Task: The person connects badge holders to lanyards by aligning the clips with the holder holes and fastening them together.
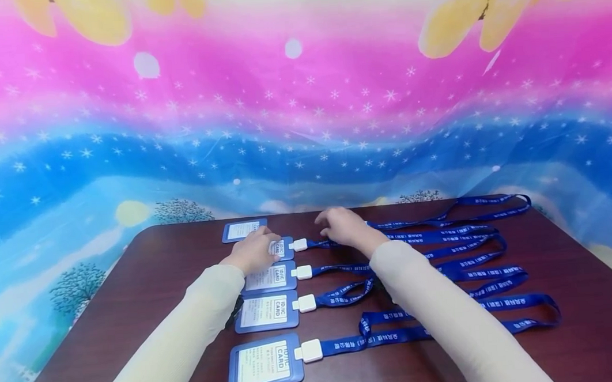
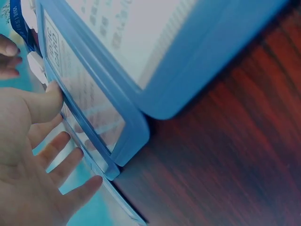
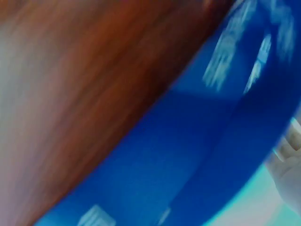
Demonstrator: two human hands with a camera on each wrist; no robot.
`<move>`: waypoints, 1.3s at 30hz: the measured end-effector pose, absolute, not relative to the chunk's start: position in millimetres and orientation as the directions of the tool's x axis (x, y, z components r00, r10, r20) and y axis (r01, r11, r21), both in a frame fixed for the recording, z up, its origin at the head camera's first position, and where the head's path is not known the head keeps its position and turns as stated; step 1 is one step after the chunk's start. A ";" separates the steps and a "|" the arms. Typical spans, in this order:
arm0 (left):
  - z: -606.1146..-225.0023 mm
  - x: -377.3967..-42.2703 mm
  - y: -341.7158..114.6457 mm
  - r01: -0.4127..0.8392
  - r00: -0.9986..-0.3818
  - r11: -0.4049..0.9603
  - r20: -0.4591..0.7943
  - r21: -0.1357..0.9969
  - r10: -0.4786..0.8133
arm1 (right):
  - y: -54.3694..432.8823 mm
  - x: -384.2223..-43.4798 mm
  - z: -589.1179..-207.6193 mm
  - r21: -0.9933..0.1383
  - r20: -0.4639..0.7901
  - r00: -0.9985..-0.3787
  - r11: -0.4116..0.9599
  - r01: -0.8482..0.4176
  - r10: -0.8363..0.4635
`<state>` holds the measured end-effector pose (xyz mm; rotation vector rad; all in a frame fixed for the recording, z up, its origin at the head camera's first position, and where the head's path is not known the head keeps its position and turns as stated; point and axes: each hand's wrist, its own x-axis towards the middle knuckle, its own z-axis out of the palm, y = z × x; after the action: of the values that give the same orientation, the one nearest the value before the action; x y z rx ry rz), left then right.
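My left hand (image 1: pixel 254 252) is over the second-farthest badge holder (image 1: pixel 284 248), a blue frame with a white ID/IC card. In the left wrist view, the fingers of that hand (image 2: pixel 28 155) are spread and the thumb is at the holder's edge (image 2: pixel 96 101). Beyond it lies the farthest badge holder (image 1: pixel 238 231). My right hand (image 1: pixel 347 230) is above the strap near a white clip (image 1: pixel 300 245), fingers loosely bent. A blue lanyard (image 3: pixel 155 150) crosses close to the right wrist camera; only part of the hand (image 3: pixel 287 176) shows at the edge.
Nearer on the dark wooden table (image 1: pixel 150 297) several more badge holders form a column, the nearest (image 1: pixel 265 364) at the front. Their blue lanyards (image 1: pixel 520 312) stretch rightward in loops. Behind the table hangs a colourful printed cloth (image 1: pixel 302 127).
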<state>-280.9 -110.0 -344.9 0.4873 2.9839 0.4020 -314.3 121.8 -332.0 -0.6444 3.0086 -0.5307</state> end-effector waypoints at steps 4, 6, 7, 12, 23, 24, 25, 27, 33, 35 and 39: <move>-343.5 -279.7 -111.2 0.306 -0.946 0.908 -0.021 0.286 0.325 | 147.0 -318.6 -329.9 -0.324 0.052 -0.930 0.874 -0.361 -0.364; -342.0 -279.2 -112.1 0.294 -0.950 0.908 -0.014 0.298 0.312 | 159.2 -321.1 -329.5 -0.310 0.051 -0.937 0.886 -0.344 -0.345; -341.6 -279.0 -112.7 0.286 -0.953 0.909 -0.012 0.304 0.303 | 165.0 -321.7 -329.3 -0.307 0.049 -0.942 0.892 -0.331 -0.332; -342.7 -279.8 -116.1 0.276 -0.957 0.907 0.005 0.319 0.290 | 188.5 -322.4 -331.6 -0.288 0.029 -0.962 0.920 -0.267 -0.270; -346.1 -292.9 -138.8 0.207 -0.978 0.915 0.042 0.347 0.206 | 191.3 -323.3 -347.3 -0.181 0.055 -0.966 0.949 -0.257 -0.251; -345.5 -295.0 -142.1 0.194 -0.981 0.917 0.045 0.348 0.190 | 189.3 -324.2 -347.0 -0.168 0.068 -0.966 0.951 -0.258 -0.250; -345.6 -297.5 -144.5 0.183 -0.983 0.919 0.048 0.349 0.177 | 188.1 -324.8 -347.2 -0.159 0.076 -0.966 0.954 -0.255 -0.246; -344.9 -302.5 -148.8 0.154 -0.988 0.922 0.052 0.354 0.145 | 185.4 -326.6 -346.2 -0.159 0.076 -0.970 0.957 -0.241 -0.231; -345.5 -320.4 -152.0 0.081 -0.996 0.920 0.072 0.383 0.058 | 180.1 -330.1 -340.1 -0.201 0.015 -0.985 0.964 -0.173 -0.173; -347.7 -325.2 -149.0 0.059 -0.998 0.919 0.052 0.391 0.042 | 180.0 -329.9 -340.6 -0.200 0.014 -0.988 0.968 -0.151 -0.151; -351.4 -330.5 -142.6 0.014 -1.000 0.916 -0.004 0.400 0.017 | 179.9 -330.9 -340.7 -0.195 0.003 -0.991 0.972 -0.132 -0.134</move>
<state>-330.5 -142.6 -351.4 0.0251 3.0681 0.6409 -330.9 179.9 -340.7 -0.2094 3.1091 -0.3070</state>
